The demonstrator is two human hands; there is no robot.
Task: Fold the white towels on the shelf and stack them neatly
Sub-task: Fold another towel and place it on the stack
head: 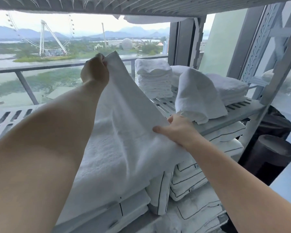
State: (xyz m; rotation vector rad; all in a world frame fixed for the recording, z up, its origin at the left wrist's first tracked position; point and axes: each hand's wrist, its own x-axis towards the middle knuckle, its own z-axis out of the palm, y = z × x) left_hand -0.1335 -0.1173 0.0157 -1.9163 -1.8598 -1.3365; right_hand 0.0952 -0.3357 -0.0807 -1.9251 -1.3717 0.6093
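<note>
A white towel [124, 132] is lying spread over the slatted shelf [166, 105], its far corner being lifted by the pinching left hand [95, 71] while the right hand [178, 130] is gripping the near edge. Behind, a folded stack [154, 78] is waiting; a crumpled towel [198, 96], apparently unfolded, is remaining.
</note>
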